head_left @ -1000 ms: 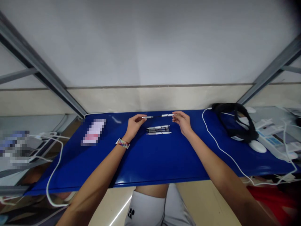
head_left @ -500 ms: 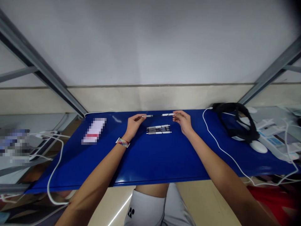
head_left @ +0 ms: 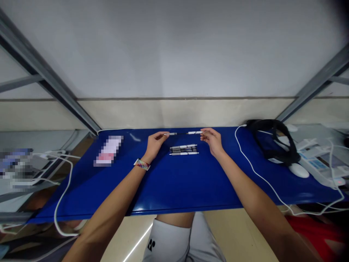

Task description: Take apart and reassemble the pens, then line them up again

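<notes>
Two hands pinch one pen [head_left: 183,133] just behind the three pens [head_left: 183,149] on the bench [head_left: 174,182]: left hand [head_left: 156,143] grasping one end, right hand [head_left: 212,141] the other; keep both ends level and the pull straight

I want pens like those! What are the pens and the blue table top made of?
The held pen and the pens lying below look like smooth white plastic with darker grips. The blue table top seems glossy, perhaps plastic or painted board: light glints along its front edge.
</notes>
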Motion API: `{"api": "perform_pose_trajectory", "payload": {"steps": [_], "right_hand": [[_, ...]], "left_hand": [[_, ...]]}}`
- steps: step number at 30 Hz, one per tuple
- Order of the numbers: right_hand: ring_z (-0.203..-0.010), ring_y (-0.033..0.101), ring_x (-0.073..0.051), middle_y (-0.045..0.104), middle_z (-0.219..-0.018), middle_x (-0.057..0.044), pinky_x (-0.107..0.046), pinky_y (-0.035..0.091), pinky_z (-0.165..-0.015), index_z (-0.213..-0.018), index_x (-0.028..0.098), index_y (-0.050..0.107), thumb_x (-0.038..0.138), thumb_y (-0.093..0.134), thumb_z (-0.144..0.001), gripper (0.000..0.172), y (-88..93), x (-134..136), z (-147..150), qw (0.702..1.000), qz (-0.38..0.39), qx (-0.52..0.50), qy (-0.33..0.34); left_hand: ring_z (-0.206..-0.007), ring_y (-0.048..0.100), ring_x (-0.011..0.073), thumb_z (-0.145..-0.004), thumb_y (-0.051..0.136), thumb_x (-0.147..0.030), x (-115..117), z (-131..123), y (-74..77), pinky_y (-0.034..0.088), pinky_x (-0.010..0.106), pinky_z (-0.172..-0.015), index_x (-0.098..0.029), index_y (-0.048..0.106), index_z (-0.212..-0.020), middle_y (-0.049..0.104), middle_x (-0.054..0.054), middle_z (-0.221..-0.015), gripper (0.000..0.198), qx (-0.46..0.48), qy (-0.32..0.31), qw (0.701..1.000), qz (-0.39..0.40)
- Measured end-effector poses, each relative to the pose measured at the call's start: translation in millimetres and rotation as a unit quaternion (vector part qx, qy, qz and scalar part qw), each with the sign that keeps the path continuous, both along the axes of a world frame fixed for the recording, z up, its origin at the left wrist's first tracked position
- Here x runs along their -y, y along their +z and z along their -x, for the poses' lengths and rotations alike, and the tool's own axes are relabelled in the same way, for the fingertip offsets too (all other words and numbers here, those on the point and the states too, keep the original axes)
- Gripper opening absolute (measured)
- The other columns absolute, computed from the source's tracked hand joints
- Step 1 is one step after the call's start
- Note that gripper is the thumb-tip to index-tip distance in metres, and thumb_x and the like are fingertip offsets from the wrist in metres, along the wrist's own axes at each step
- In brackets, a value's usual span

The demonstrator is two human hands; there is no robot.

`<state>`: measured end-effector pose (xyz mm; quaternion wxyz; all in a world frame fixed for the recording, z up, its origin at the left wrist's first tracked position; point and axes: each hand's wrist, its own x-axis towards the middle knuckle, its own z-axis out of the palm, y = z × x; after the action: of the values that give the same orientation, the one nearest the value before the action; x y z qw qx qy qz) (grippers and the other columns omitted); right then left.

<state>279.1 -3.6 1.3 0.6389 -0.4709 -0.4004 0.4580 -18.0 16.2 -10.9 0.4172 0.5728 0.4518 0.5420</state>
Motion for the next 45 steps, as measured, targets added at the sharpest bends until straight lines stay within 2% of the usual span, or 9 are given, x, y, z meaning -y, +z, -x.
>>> {"api": "perform_pose_trajectory", "payload": {"steps": [45], "right_hand": [[-0.067, 0.065, -0.017, 0.072, -0.075, -0.002, -0.034, 0.055, -0.068, -0.089, 0.023, 0.079, 0.037, 0.083, -0.068, 0.026, 1.2, -0.8, -3.2, 1.0, -0.003, 0.02, -0.016]], "left_hand": [[-0.08, 0.067, 0.0203, -0.081, 0.088, -0.052, -1.9, -0.7, -3.5, 0.051, 0.034, -0.079, -0.02, 0.087, -0.106, 0.081, 0.007, -0.09, 0.041, -0.001, -0.001, 1.0, 0.001]]}}
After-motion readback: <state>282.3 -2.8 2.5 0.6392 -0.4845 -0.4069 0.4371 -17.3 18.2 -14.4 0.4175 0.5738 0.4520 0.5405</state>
